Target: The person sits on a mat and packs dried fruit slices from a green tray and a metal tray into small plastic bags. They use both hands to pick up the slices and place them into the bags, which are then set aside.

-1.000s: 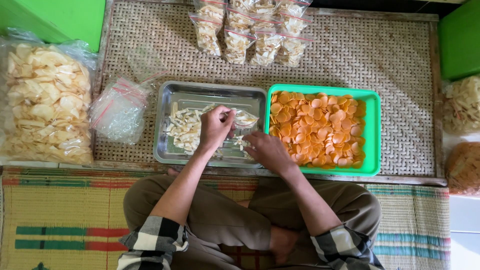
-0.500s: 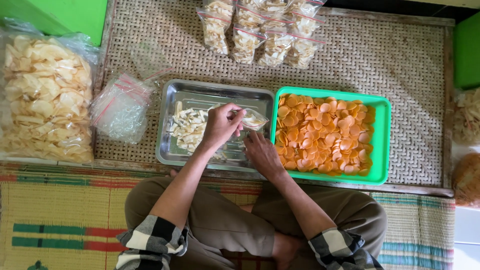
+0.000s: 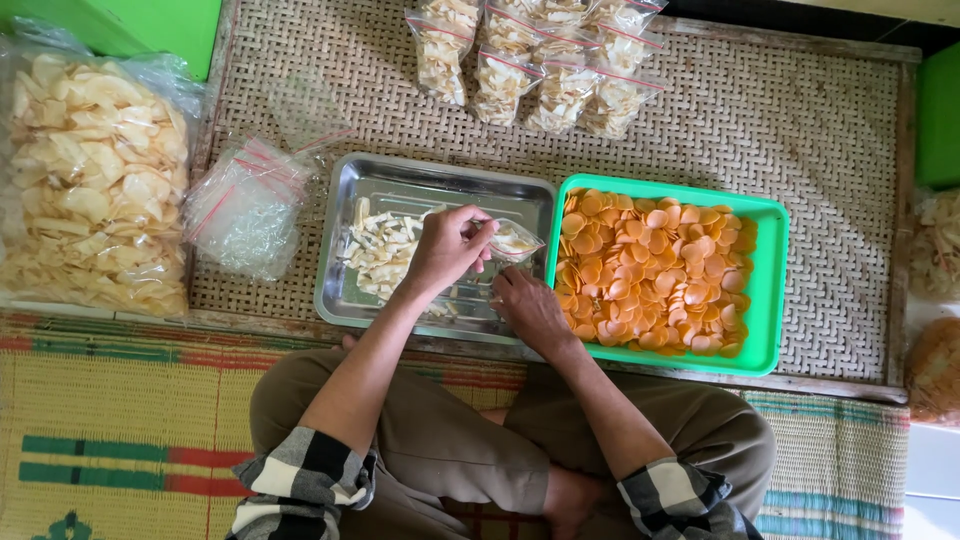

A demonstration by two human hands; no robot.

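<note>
Steel first: a metal tray (image 3: 395, 190) sits on the woven mat (image 3: 820, 150), and both hands are working over it. The left hand (image 3: 445, 250) hovers above the tray's middle, fingers pinched tight on the mouth of a small clear bag (image 3: 515, 240) partly filled with pale chips. The bag sticks out to the right of that pinch, tilted over the tray's right edge. Just below the bag, the right hand (image 3: 530, 310) rests low on the tray's near side, fingers curled down among loose chips; whether it has any pinched, I cannot tell, since the fingertips are hidden.

Left of the pinching hand lies a heap of pale chips (image 3: 385, 250) on the tray floor. Right of the bag, touching the steel tray, stands a green tray (image 3: 765, 290) full of orange chips (image 3: 650, 270).

Well beyond the hands, at the mat's far edge, a cluster of filled bags (image 3: 540, 60) lies side by side, each with a red strip at its mouth. Out to the left of the tray sits a bundle of empty bags (image 3: 245, 205), and further left a big sack (image 3: 90, 180) of large pale crackers. Below the hands, crossed legs in brown trousers (image 3: 450, 440) rest on a striped mat (image 3: 120, 430).
</note>
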